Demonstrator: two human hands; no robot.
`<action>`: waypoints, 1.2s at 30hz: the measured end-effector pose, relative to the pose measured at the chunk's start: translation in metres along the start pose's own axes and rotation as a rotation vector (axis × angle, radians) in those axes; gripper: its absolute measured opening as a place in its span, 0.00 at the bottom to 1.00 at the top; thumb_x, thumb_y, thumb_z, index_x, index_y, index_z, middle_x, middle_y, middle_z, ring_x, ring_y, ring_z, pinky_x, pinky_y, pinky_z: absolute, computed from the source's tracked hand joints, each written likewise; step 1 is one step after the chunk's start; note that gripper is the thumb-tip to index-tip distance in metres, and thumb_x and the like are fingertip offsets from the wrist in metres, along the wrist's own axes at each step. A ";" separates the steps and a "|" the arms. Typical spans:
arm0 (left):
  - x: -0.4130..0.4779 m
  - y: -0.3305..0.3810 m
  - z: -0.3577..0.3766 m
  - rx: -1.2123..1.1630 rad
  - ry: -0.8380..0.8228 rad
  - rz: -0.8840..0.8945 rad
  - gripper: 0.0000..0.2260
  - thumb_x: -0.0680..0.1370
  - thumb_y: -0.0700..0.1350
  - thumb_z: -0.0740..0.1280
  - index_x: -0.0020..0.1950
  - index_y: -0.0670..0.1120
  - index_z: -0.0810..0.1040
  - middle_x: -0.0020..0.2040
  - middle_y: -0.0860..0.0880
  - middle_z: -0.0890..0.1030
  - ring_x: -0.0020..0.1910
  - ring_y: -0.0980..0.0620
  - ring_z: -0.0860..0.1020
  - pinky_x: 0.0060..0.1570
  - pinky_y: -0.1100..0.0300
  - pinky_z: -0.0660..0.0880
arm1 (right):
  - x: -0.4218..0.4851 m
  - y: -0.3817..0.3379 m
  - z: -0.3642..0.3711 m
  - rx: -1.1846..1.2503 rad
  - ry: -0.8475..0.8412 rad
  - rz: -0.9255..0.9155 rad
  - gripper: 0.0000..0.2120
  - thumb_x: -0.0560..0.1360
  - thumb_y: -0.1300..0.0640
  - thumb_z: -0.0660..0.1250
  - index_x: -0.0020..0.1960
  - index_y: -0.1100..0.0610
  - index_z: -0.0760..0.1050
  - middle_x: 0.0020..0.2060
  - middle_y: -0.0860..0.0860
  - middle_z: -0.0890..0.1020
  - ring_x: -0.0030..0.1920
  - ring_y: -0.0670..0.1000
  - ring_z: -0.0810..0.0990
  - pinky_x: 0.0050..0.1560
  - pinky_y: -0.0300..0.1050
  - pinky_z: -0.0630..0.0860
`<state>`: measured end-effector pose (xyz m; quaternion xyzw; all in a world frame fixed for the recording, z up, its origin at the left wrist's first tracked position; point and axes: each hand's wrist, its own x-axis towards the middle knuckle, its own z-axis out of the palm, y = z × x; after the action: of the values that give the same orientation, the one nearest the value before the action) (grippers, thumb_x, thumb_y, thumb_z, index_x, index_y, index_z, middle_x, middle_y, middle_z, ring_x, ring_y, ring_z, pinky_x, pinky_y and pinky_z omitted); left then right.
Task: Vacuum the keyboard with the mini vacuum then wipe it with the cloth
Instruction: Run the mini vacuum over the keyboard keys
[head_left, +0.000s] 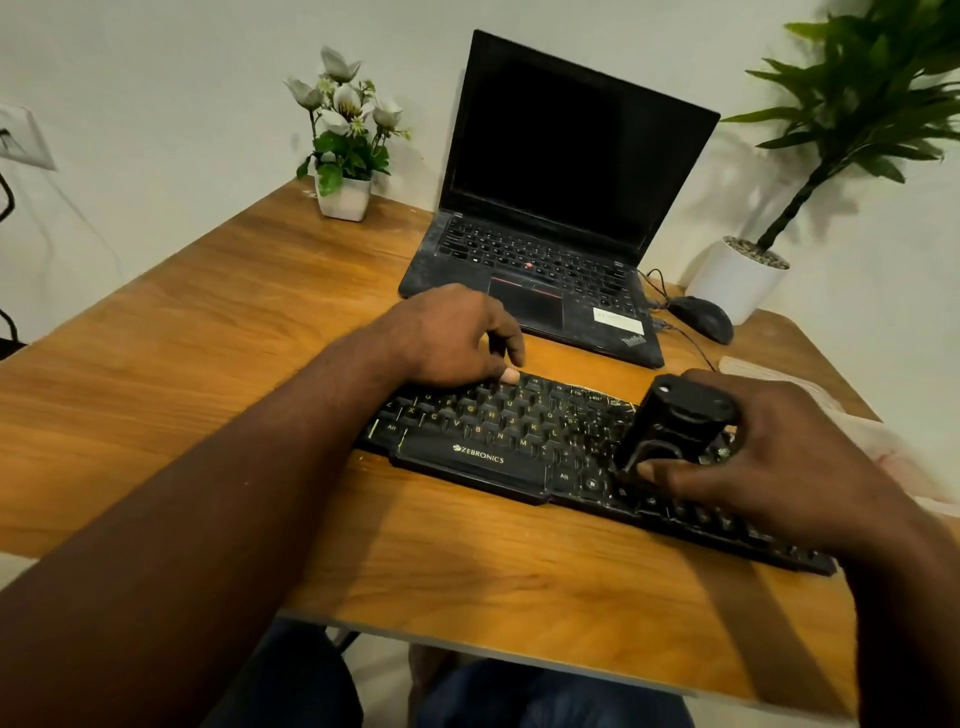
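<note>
Wooden worktop (467, 571) carries the black keyboard (493, 431); right hand (779, 452) grips the mini vacuum (675, 415) set on its right-side keys, left hand (447, 332) rests relaxed on the upper-left keys, holding nothing. Pale cloth (769, 371) lies just beyond; laptop (545, 208) farthest.

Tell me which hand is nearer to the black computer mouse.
Right. The right hand, holding the mini vacuum on the keyboard, is in front of the mouse; the left hand rests on the keyboard's far edge, well to the mouse's left.
</note>
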<state>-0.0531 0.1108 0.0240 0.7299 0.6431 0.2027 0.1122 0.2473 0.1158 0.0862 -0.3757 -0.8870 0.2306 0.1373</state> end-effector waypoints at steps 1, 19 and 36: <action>0.001 0.003 0.002 -0.006 -0.006 0.032 0.07 0.79 0.53 0.73 0.57 0.61 0.83 0.48 0.65 0.76 0.45 0.66 0.74 0.46 0.64 0.71 | 0.000 -0.002 0.003 0.063 -0.001 -0.003 0.19 0.66 0.53 0.82 0.52 0.41 0.79 0.45 0.34 0.84 0.47 0.35 0.81 0.41 0.32 0.76; 0.001 0.003 0.004 -0.228 -0.007 -0.040 0.08 0.77 0.47 0.76 0.53 0.59 0.85 0.48 0.59 0.85 0.48 0.68 0.81 0.46 0.71 0.71 | 0.079 0.004 0.020 -0.061 -0.038 -0.071 0.25 0.67 0.50 0.82 0.60 0.44 0.77 0.51 0.42 0.84 0.52 0.41 0.83 0.50 0.36 0.79; 0.002 0.005 0.001 -0.283 -0.020 -0.099 0.06 0.76 0.44 0.76 0.49 0.56 0.86 0.42 0.60 0.86 0.41 0.65 0.82 0.40 0.71 0.74 | 0.083 0.002 0.021 0.205 -0.399 -0.149 0.23 0.67 0.58 0.81 0.55 0.43 0.74 0.46 0.33 0.84 0.48 0.37 0.84 0.44 0.29 0.78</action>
<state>-0.0482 0.1121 0.0253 0.6762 0.6420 0.2785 0.2302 0.1827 0.1712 0.0732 -0.2403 -0.8938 0.3784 0.0135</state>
